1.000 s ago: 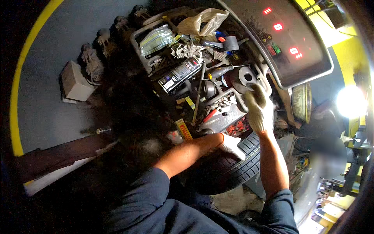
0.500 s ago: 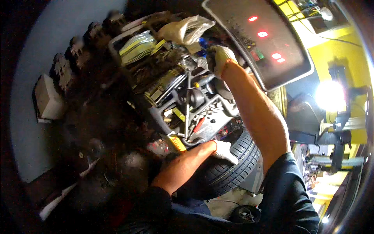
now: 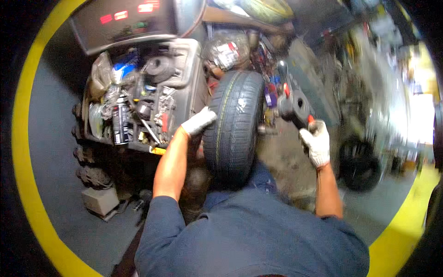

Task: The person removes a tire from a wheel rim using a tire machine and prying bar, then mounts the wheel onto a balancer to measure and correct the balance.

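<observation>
Upright in front of me stands a car wheel, its black tyre (image 3: pixel 233 124) showing the tread. My left hand (image 3: pixel 200 121), in a white work glove, lies against the left side of the tread with its fingers stretched out. Off to the right of the tyre, my gloved right hand (image 3: pixel 316 142) is closed around one handle of a dark grey quick-release wing nut (image 3: pixel 294 106). That nut has a round hub with a hole, two arms and red parts, and is held clear of the tyre. The wheel's rim is mostly hidden.
Left of the tyre is a wheel balancer's tool tray (image 3: pixel 187 60) with a cone (image 3: pixel 159 67), a spray can (image 3: pixel 121 122) and small weights. Above it is a panel (image 3: pixel 134 27) with red digits. Another tyre (image 3: pixel 359 164) lies at right; a box (image 3: pixel 99 201) stands at lower left.
My right hand has come away from the tray's far side, and now holds the wing nut right of the tyre. My left hand stays at the tyre. The view has turned.
</observation>
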### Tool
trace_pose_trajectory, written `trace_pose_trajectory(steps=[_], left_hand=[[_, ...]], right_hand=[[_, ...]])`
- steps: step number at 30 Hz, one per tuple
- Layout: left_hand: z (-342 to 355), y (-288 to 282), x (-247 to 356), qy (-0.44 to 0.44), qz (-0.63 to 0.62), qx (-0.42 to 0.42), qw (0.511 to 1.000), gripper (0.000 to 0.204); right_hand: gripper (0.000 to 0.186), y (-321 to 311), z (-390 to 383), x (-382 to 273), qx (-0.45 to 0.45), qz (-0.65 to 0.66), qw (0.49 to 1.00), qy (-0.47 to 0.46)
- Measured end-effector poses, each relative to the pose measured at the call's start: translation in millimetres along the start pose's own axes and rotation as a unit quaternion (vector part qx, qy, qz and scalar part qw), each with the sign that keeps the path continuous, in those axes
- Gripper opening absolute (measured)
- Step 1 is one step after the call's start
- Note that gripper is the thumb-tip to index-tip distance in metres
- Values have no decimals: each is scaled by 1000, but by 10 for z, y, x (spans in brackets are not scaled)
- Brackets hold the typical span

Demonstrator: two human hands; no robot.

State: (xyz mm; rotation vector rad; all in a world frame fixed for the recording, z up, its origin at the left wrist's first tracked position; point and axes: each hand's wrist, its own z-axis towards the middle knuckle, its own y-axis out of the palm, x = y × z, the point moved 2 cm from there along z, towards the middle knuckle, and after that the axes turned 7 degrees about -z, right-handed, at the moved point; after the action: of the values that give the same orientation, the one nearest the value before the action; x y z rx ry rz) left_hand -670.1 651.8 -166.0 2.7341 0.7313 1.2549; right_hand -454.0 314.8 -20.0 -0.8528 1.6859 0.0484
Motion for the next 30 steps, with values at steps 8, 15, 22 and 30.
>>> trace_pose_trajectory(steps=[8, 15, 22, 30], left_hand=[[129, 264, -269, -36, -316, 134, 938, 84], [-15, 852, 111, 25, -283, 165, 945, 84], [77, 866, -89, -19, -332, 185, 925, 68], [-99, 930, -219, 14, -296, 228, 927, 67]], right_hand=[[79, -98, 320, 2458, 16, 167, 942, 291], [95, 528, 335, 2617, -183, -268, 931, 167], [81, 727, 343, 2937, -171, -183, 949, 191], [43, 970, 533, 3141, -122, -246, 949, 155]])
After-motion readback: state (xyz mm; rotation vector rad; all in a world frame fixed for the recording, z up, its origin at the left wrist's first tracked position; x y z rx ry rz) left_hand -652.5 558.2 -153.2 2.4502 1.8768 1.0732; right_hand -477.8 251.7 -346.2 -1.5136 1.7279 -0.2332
